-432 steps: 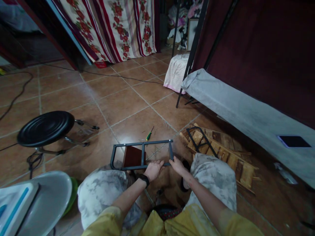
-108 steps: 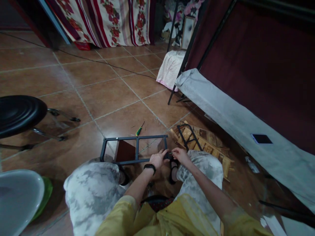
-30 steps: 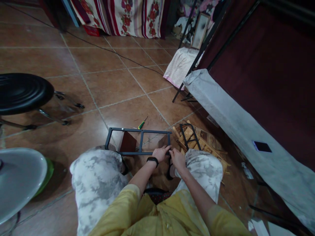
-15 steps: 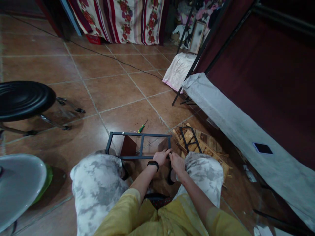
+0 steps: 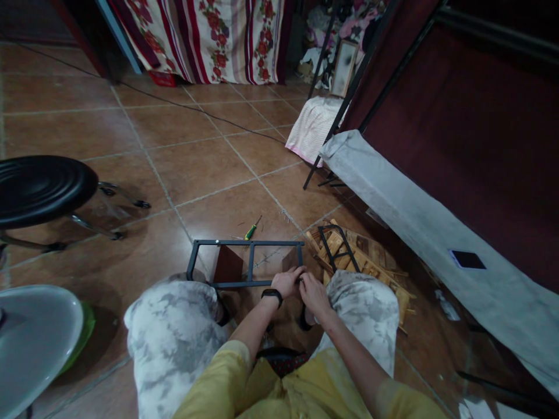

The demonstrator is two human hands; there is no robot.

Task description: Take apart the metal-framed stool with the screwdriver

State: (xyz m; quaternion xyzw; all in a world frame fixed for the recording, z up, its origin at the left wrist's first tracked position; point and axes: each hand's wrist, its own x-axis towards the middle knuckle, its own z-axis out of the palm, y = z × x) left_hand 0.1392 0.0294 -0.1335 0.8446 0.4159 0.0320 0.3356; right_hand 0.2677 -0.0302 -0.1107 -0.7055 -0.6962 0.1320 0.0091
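Observation:
Between my knees stands a dark metal frame (image 5: pixel 251 262) with a crossbar and brown panels (image 5: pixel 228 265) below it. My left hand (image 5: pixel 287 281), with a black band on its wrist, closes on the frame's near right corner. Right beside it, my right hand (image 5: pixel 313 292) has its fingers bent together at that same corner. Whatever small part its fingertips may hold is hidden. Just beyond the frame, a green and yellow screwdriver (image 5: pixel 250 231) lies on the floor. Several small screws (image 5: pixel 283 216) are scattered to its right.
Wooden slatted pieces (image 5: pixel 371 256) lie right of my knee, with a smaller black metal frame (image 5: pixel 338 249) on top. A black round stool (image 5: pixel 43 189) and a grey oval tabletop (image 5: pixel 37 337) stand left. A phone (image 5: pixel 467 259) rests on the pale-covered ledge (image 5: pixel 406 203). A cable (image 5: pixel 196 109) crosses the floor.
The view has tilted slightly, shifting the scene a little downward. Both hands stay at the frame's corner; the right hand's fingers have shifted slightly.

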